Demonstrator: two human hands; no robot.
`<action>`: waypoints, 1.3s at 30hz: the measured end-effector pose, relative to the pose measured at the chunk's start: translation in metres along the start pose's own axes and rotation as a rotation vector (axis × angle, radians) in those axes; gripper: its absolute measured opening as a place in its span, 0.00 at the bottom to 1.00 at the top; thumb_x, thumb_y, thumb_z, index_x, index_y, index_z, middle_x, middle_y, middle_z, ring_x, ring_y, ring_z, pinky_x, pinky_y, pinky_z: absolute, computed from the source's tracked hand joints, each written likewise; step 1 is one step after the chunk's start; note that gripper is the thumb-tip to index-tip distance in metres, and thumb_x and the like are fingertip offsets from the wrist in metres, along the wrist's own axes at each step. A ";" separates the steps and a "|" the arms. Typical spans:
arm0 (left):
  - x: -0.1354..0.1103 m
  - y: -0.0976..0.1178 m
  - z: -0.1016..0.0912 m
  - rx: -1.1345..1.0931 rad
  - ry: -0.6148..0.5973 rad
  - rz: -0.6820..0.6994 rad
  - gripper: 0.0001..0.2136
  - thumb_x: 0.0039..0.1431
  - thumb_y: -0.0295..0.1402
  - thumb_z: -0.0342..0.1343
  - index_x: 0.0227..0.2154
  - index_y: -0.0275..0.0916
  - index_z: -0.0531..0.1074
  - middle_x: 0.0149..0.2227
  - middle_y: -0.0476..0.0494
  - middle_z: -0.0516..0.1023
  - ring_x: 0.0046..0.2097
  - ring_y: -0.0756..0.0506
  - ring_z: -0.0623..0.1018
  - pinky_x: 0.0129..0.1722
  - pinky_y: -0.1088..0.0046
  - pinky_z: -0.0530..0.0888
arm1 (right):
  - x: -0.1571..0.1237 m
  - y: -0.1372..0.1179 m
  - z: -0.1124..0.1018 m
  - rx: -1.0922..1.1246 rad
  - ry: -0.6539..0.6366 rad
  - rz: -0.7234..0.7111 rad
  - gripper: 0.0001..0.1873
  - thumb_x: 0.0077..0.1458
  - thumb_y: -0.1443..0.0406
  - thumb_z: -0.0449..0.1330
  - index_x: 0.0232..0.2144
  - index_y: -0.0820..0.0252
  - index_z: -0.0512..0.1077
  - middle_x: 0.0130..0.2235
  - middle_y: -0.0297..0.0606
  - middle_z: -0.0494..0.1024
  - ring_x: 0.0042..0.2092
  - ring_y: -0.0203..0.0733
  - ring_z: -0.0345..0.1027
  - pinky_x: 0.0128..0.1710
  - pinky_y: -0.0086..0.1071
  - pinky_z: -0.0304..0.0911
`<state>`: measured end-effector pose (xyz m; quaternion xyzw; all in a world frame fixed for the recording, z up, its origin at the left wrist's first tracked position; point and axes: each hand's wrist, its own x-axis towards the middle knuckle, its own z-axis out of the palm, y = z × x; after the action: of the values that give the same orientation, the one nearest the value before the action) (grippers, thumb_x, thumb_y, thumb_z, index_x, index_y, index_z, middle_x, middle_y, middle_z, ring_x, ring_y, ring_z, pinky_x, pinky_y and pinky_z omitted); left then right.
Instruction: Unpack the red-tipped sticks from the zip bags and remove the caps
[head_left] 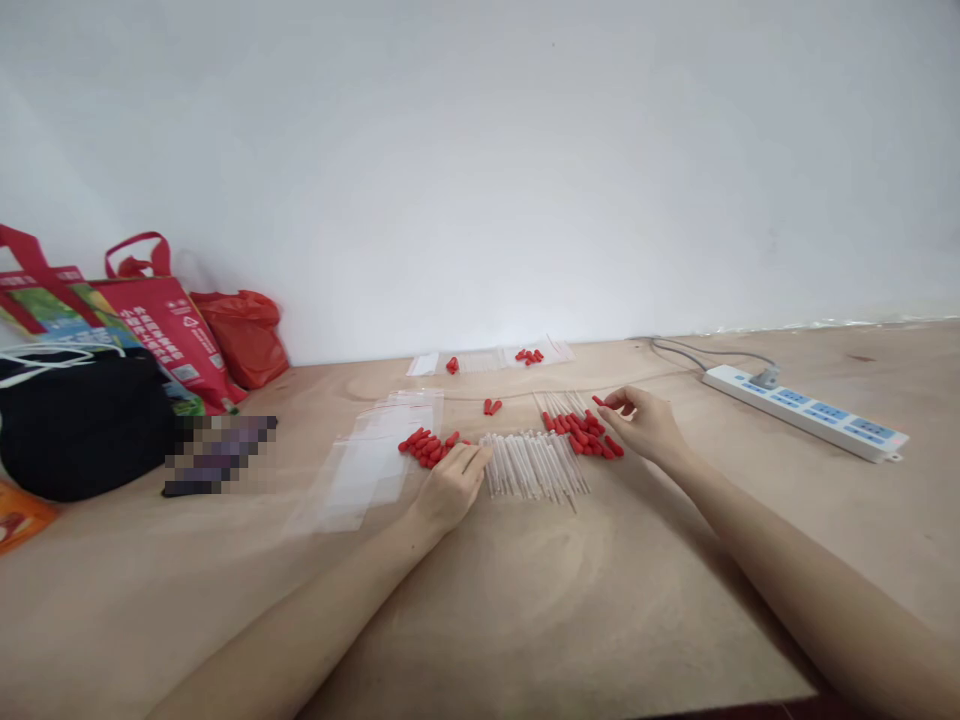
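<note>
My right hand (637,420) pinches a small red rubber bulb (598,400) above the right pile. Below it, red bulbs (589,435) lie heaped, with thin clear tubes (566,402) reaching back from them. My left hand (454,485) is closed, its fingertips by the left end of a row of clear glass-like tubes (532,468); what it holds, if anything, is hidden. Another pile of red bulbs (427,447) lies just behind the left hand, partly covered by it. Two red bulbs (492,407) sit apart farther back.
Clear zip bags (375,460) lie overlapped on the left. Filled bags (487,360) with red bulbs rest near the wall. A white power strip (806,410) is at right. A dark pouch (82,420), shopping bags (165,330) and a pixelated object (221,455) are at left.
</note>
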<state>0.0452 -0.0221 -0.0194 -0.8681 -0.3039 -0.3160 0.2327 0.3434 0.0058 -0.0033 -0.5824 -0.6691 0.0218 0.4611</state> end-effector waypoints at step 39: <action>0.004 0.005 -0.018 -0.137 -0.142 -0.100 0.17 0.48 0.43 0.55 0.39 0.39 0.71 0.40 0.41 0.74 0.42 0.41 0.69 0.45 0.58 0.60 | 0.006 0.000 0.026 -0.308 -0.184 0.394 0.16 0.45 0.52 0.53 0.23 0.56 0.72 0.27 0.37 0.76 0.36 0.47 0.67 0.40 0.42 0.50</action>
<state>0.0433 -0.0347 -0.0055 -0.8859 -0.3404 -0.2850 0.1344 0.3274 0.0241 -0.0149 -0.7601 -0.5776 0.0620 0.2911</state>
